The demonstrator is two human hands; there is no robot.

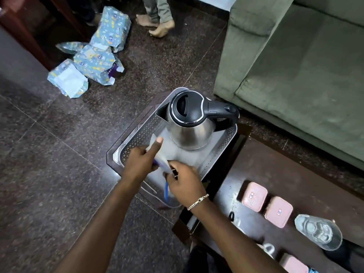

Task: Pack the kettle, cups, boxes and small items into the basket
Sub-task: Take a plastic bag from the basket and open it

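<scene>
On the dark stone floor at far left, blue patterned packages are lying in a loose heap, well apart from everything else. Moving right, the left hand is reaching into the near end of the grey perforated basket, its fingers pinching a pale, blurred flat packet; what the packet is cannot be told. Just beside it, the right hand, wearing a chain bracelet, is gripping the packet's lower end, where a blue strip is hanging down. The steel kettle is standing upright in the basket's far end, spout left, black handle right. Further right, on the dark desk, two pink lidded boxes are sitting side by side, with a clear glass cup just beside them. A green sofa is filling the far right.
</scene>
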